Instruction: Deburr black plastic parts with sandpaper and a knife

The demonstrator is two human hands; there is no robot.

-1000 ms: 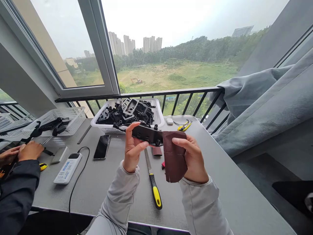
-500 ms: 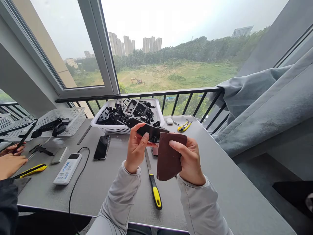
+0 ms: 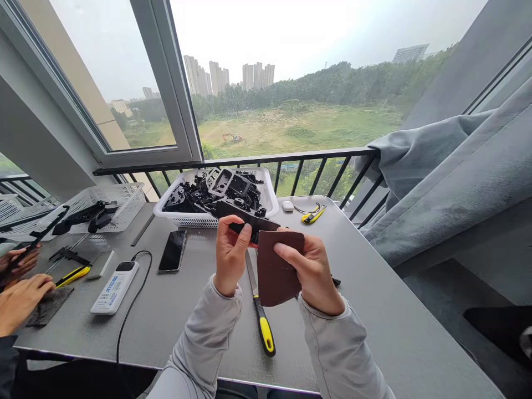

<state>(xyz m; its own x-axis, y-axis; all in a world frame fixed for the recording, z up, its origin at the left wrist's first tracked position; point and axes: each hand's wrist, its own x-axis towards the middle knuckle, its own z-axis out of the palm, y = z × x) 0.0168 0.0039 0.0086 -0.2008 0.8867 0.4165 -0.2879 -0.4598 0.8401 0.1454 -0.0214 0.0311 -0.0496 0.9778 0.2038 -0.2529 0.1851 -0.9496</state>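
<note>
My left hand (image 3: 231, 257) is closed on a black plastic part (image 3: 245, 219), thumb in front and fingers behind. My right hand (image 3: 318, 271) pinches a dark reddish-brown sheet of sandpaper (image 3: 276, 280), its thumb flat on the near face. The sheet overlaps the right end of the black part, so I cannot tell whether they touch there. Below the hands a knife (image 3: 265, 327) with a black and yellow handle lies on the table, its blade pointing away from me.
Behind my hands stands a white basket (image 3: 189, 221) heaped with black plastic parts. A phone (image 3: 172, 251), a white power bank (image 3: 115, 288) with a cable, and a yellow utility knife (image 3: 312, 215) lie around. At left, a co-worker's hand (image 3: 22, 302) is near another utility knife (image 3: 72, 276).
My right hand has moved left with the sandpaper, covering more of the black part's end. My left hand has shifted slightly left. The co-worker's hands and the left utility knife have moved.
</note>
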